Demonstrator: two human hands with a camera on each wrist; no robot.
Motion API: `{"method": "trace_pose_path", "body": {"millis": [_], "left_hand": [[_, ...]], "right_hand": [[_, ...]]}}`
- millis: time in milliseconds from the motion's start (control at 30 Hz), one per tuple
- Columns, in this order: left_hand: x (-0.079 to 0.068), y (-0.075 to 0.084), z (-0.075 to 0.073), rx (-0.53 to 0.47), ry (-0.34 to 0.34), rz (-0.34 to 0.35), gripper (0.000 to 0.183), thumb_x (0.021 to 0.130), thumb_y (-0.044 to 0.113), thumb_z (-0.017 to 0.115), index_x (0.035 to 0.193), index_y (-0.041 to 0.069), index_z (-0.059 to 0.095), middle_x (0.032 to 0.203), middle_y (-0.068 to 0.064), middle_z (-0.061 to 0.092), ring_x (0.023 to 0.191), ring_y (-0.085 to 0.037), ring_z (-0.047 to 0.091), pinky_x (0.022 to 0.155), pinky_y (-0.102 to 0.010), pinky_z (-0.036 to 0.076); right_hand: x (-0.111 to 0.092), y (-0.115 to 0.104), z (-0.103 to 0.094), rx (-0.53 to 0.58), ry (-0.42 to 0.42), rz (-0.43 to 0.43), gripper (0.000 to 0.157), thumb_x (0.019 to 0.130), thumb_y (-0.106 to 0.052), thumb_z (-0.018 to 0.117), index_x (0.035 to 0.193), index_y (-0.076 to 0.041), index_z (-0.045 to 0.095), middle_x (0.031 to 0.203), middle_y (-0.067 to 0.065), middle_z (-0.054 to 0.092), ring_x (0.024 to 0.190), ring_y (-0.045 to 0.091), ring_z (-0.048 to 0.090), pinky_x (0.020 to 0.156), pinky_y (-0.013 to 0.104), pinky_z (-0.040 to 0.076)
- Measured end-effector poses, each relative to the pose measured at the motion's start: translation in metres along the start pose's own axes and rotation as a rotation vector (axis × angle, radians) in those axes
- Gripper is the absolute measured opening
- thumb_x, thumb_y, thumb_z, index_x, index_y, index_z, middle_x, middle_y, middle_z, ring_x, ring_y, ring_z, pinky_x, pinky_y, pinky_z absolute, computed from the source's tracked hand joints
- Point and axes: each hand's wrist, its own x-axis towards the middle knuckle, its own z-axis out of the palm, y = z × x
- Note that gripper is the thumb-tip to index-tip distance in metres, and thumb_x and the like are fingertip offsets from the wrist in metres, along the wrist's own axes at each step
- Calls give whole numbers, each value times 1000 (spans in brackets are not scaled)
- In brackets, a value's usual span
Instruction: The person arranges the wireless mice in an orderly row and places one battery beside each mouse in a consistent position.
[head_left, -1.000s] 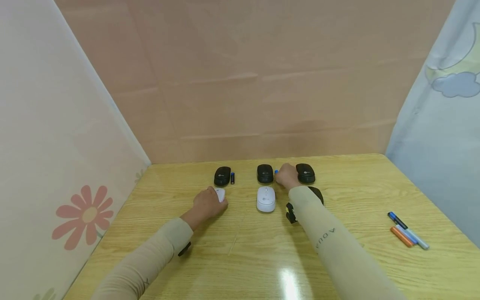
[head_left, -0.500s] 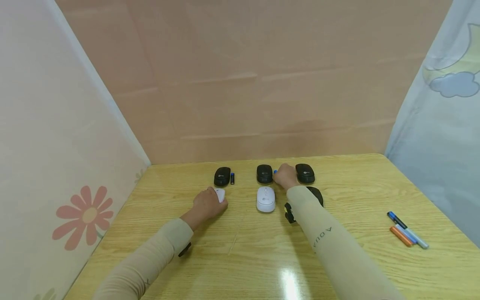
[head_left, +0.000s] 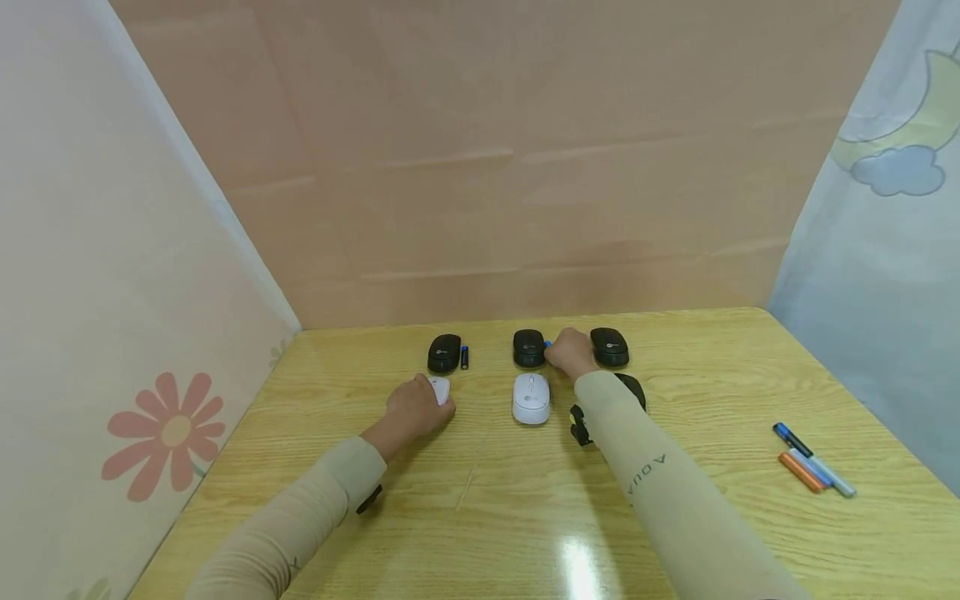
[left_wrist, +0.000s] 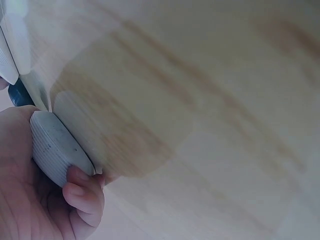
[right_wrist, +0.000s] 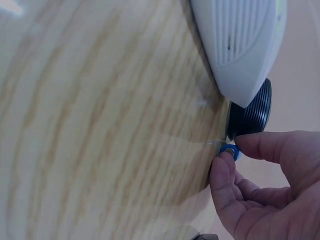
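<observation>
My left hand (head_left: 417, 407) grips a white computer mouse (head_left: 440, 389) on the table; in the left wrist view the fingers curl round the ribbed side of the white mouse (left_wrist: 57, 147). My right hand (head_left: 573, 353) pinches a small battery with a blue wrapper (right_wrist: 229, 149) between thumb and fingertips, close to the tabletop. Just left of it lies the middle black mouse (head_left: 529, 348), and to its right another black mouse (head_left: 610, 347). A second white mouse (head_left: 531, 399) sits in front of the middle black one. My palm hides most of the battery.
A black mouse (head_left: 444, 353) stands at the back left with a dark battery with a blue end (head_left: 464, 357) beside it. Another black mouse (head_left: 632, 387) is partly hidden behind my right sleeve. Several markers (head_left: 813, 460) lie at the right of the wooden table (head_left: 465, 533).
My right hand has shifted slightly left with the battery, nearer the middle black mouse. The left hand stays on the white mouse.
</observation>
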Motion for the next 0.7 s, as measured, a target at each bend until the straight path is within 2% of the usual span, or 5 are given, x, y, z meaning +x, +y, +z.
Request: {"method": "trace_pose_path", "body": {"millis": [200, 400, 600, 700], "left_hand": [[1, 0, 0, -2, -2, -3, 59, 84, 47, 52, 103, -9, 49, 73, -13, 51, 60, -22, 53, 49, -34, 44], [1, 0, 1, -2, 4, 7, 60, 84, 47, 52, 104, -10, 50, 72, -13, 51, 59, -22, 52, 48, -34, 44], [2, -1, 1, 15, -5, 3, 64, 85, 48, 50, 109, -11, 49, 74, -13, 51, 60, -22, 52, 48, -34, 44], [2, -2, 1, 18, -12, -3, 65, 85, 48, 50, 110, -11, 49, 74, -13, 51, 60, -22, 53, 49, -33, 44]], "right_hand": [[-1, -1, -2, 14, 3, -2, 29, 83, -12, 56, 56, -12, 44, 61, 5, 48, 66, 26, 48, 77, 40, 41], [-1, 0, -1, 46, -3, 8, 30, 83, -12, 57, 56, -12, 46, 56, 2, 46, 61, 23, 48, 69, 36, 40], [0, 0, -3, 128, -50, 49, 21, 85, -11, 59, 64, -6, 58, 59, 6, 55, 55, 22, 59, 53, 27, 43], [-1, 0, -7, 175, -73, 58, 23, 85, -10, 59, 64, -6, 55, 59, 5, 53, 53, 20, 58, 48, 26, 43]]}}
